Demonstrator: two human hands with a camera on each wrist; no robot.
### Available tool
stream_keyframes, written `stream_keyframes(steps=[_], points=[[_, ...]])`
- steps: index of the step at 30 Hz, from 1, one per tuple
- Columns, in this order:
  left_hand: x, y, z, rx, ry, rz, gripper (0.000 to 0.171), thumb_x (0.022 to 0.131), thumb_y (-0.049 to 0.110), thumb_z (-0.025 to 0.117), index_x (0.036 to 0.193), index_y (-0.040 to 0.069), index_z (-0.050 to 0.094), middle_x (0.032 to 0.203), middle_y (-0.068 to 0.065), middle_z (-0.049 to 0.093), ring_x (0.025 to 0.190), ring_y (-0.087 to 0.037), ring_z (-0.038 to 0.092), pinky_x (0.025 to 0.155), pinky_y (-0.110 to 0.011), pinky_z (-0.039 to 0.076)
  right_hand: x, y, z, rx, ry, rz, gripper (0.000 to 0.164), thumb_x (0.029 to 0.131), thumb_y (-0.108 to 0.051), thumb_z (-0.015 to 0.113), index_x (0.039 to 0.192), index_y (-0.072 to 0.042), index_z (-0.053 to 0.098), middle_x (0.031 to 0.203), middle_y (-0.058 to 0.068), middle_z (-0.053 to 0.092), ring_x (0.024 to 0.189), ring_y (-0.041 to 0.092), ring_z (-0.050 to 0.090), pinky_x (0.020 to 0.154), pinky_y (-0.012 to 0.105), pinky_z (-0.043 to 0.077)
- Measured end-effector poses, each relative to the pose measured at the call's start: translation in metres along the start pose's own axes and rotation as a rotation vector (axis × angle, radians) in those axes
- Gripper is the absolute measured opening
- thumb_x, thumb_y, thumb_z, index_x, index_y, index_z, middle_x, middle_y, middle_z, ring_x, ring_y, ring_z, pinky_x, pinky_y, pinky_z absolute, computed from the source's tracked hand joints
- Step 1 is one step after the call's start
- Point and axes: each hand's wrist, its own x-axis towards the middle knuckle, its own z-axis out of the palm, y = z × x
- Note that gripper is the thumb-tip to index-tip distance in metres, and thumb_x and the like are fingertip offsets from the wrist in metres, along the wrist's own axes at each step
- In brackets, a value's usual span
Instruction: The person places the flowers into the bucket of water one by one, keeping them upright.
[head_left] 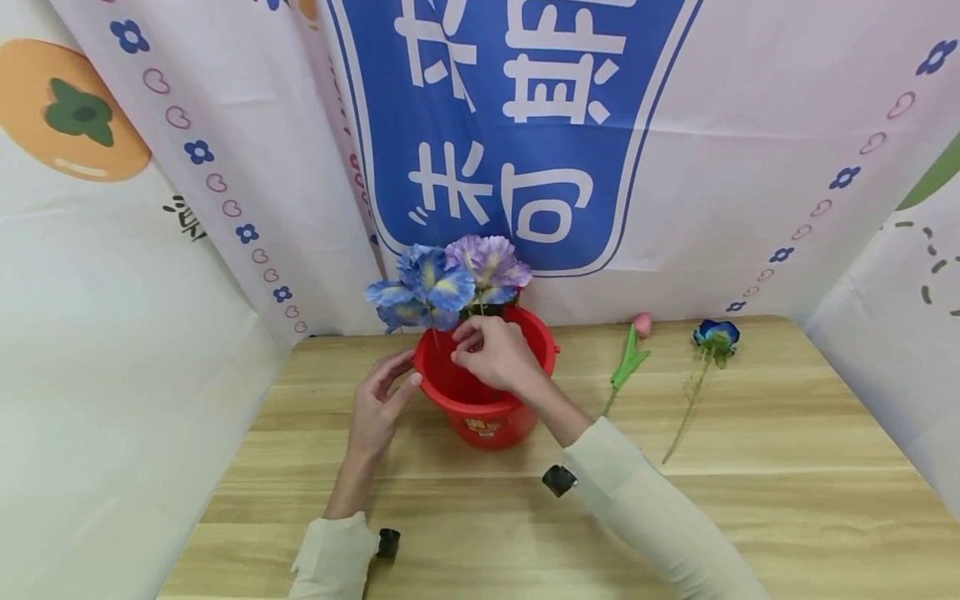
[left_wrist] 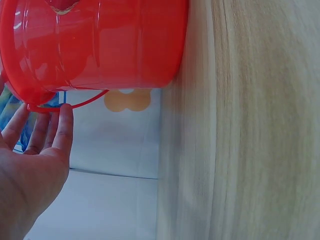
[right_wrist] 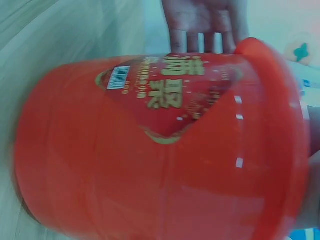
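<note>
A red bucket (head_left: 487, 425) stands upright near the table's back edge. Blue iris (head_left: 427, 287) and purple iris (head_left: 491, 262) blooms rise above its back rim. With straight fingers, my left hand (head_left: 378, 408) touches the left side of the rim, beside the bucket's thin red handle (left_wrist: 92, 100) in the left wrist view. Over the bucket's mouth, my right hand (head_left: 495, 354) has bent fingers close to the iris stems. The purple iris's stem runs down behind this hand, and I cannot tell whether the fingers pinch it.
Right of the bucket, a pink tulip (head_left: 628, 358) and a blue rose (head_left: 712, 337) lie on the wooden table (head_left: 465, 517). A printed cloth (head_left: 705, 200) hangs right behind the table, with white sheets on both sides.
</note>
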Motion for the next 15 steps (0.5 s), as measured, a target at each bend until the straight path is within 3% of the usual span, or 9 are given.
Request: stream_keyframes(steps=[5, 10, 15], points=[[0.001, 0.000, -0.001, -0.006, 0.009, 0.009, 0.042, 0.099, -0.005, 0.069, 0.140, -0.012, 0.062, 0.138, -0.005, 0.062, 0.127, -0.010, 0.065, 0.103, -0.018, 0.058, -0.017, 0.002, -0.020, 0.079, 0.053, -0.043, 0.027, 0.096, -0.019, 0.081, 0.120, -0.009, 0.076, 0.111, 0.007, 0.081, 0.099, 0.023, 0.077, 0.092, 0.039, 0.067], [0.001, 0.000, 0.000, -0.004, 0.002, 0.013, 0.043, 0.099, -0.004, 0.069, 0.141, -0.013, 0.061, 0.137, -0.005, 0.063, 0.127, -0.010, 0.065, 0.102, -0.018, 0.058, -0.036, 0.013, -0.048, 0.152, 0.120, -0.031, 0.030, 0.098, -0.016, 0.078, 0.125, -0.005, 0.073, 0.117, 0.012, 0.079, 0.107, 0.031, 0.076, 0.097, 0.043, 0.065], [0.001, 0.001, 0.000, -0.004, 0.000, 0.006, 0.043, 0.099, -0.003, 0.069, 0.142, -0.009, 0.062, 0.137, -0.010, 0.062, 0.127, -0.010, 0.064, 0.102, -0.018, 0.058, -0.055, 0.032, -0.080, 0.230, 0.188, 0.033, 0.037, 0.099, -0.012, 0.076, 0.134, -0.001, 0.069, 0.124, 0.020, 0.075, 0.111, 0.036, 0.075, 0.088, 0.037, 0.068]])
